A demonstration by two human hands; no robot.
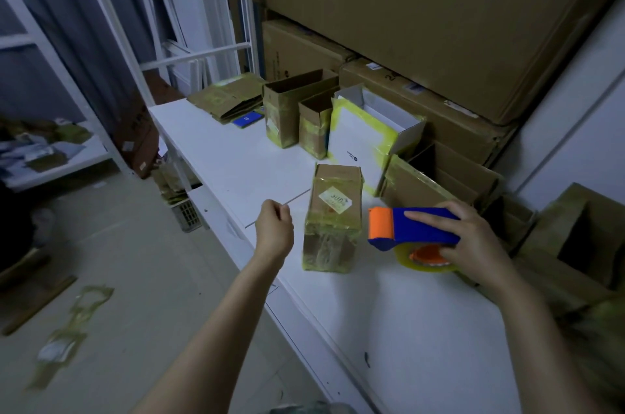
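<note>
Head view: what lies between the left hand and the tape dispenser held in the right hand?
In the head view, a small taped cardboard box stands on the white table between the left hand and the tape dispenser.

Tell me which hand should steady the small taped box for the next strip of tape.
Left, probably. The right hand grips the tape dispenser, while the left hand seems to hold nothing and sits close beside the box.
</note>
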